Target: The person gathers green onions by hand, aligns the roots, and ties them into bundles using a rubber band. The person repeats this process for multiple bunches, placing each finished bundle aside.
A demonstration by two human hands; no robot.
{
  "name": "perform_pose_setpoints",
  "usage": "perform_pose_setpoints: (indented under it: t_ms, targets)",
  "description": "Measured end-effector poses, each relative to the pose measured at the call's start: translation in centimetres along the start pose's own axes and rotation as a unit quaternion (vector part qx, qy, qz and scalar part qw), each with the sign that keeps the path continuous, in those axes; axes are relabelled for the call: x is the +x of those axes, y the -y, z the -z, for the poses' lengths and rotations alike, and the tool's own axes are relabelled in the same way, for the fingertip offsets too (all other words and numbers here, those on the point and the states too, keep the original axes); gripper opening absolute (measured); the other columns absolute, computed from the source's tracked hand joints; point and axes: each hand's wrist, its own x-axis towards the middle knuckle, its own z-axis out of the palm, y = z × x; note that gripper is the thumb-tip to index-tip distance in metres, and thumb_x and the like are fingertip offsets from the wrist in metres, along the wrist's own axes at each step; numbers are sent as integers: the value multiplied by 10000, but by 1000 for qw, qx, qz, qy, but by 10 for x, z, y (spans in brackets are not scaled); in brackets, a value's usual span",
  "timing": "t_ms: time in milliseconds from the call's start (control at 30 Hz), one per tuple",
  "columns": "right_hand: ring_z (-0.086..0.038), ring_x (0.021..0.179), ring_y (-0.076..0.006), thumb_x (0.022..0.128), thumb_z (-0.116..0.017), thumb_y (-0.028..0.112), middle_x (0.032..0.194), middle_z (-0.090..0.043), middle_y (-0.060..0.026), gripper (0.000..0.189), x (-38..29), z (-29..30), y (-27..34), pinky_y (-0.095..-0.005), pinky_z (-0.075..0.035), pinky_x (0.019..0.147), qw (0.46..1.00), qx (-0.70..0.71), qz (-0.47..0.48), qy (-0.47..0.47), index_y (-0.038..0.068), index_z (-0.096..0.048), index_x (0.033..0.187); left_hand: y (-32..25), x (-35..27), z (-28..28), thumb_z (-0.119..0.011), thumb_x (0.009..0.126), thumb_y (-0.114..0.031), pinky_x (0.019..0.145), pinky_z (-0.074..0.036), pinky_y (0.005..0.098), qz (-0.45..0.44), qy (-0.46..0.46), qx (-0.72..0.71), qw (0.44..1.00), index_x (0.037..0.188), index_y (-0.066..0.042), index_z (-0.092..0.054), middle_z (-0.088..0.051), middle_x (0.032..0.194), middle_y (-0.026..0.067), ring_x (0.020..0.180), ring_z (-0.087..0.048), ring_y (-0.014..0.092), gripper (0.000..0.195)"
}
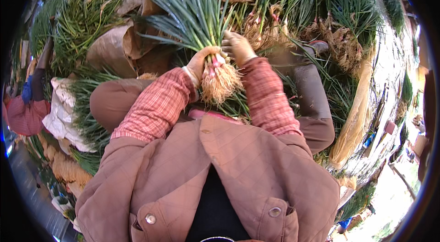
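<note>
My left hand (pixel 200 61), in a pale glove, grips a bunch of green onions (pixel 202 24) low on the stems. The long leaves fan out away from me, and the pinkish white bulbs point back towards my body. Below the fist hangs a thick tuft of tan roots (pixel 221 85). Also gloved, my right hand (pixel 238 47) is at the right side of the bunch, its bent fingers against or very near the stems. Whether those fingers hold any stem cannot be made out.
More green onions with soil-brown roots (pixel 268 30) lie ahead and to the right. Brown sheeting (pixel 111 48) and a leafy heap (pixel 82 18) are at left. A white sack (pixel 65 115) lies near another person (pixel 27 115). Rolled yellowish plastic (pixel 354 115) borders my right side.
</note>
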Motion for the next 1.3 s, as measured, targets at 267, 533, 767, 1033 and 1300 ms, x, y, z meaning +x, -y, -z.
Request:
perform_pose_setpoints:
  t_ms: [267, 533, 767, 1033, 1300]
  targets:
    - [-616, 652, -209, 952, -437, 92, 953, -620, -129, 314, 14, 22, -54, -317, -483, 557, 936, -351, -22, 8, 16, -566, 1229, 9, -6, -2, -635, 821, -212, 834, -550, 434, 8, -22, 28, 999, 1023, 29, -616, -672, 961, 181, 879, -666, 286, 316]
    - [-628, 1030, -288, 908, -612, 307, 1190, -635, -131, 423, 13, 76, -16, -388, -475, 946, 867, -476, 57, -134, 85, -565, 1265, 6, 1, -4, -631, 836, -180, 811, -560, 422, -12, -8, -29, 999, 1347, -30, -438, -668, 1018, 168, 880, -671, 263, 566]
    - [-673, 842, -198, 920, -573, 248, 970, -697, -127, 291, -15, 50, 15, -308, -518, 830, 824, -552, 44, -121, 76, -655, 1140, 10, 14, 4, -605, 865, -138, 735, -597, 348, 94, 84, -44, 991, 1186, 45, -507, -664, 981, 214, 824, -687, 244, 382]
    - [-654, 829, -216, 870, -619, 54, 1084, -643, -158, 417, -69, 31, 37, -282, -555, 682, 952, -242, 159, -98, 39, -506, 1271, 16, 3, -8, -559, 883, -218, 338, -486, 236, 27, 48, 25, 998, 1099, 9, -556, -646, 684, 111, 404, -577, 171, 314]
    - [-585, 872, -133, 957, -563, 291, 970, -614, -41, 318, -29, 44, -40, -272, -466, 840, 981, -80, 102, 143, 20, -609, 1117, 19, 5, 1, -561, 865, -231, 520, -536, 296, 29, 1, 7, 1000, 1010, -4, -589, -605, 627, 69, 495, -573, 140, 271]
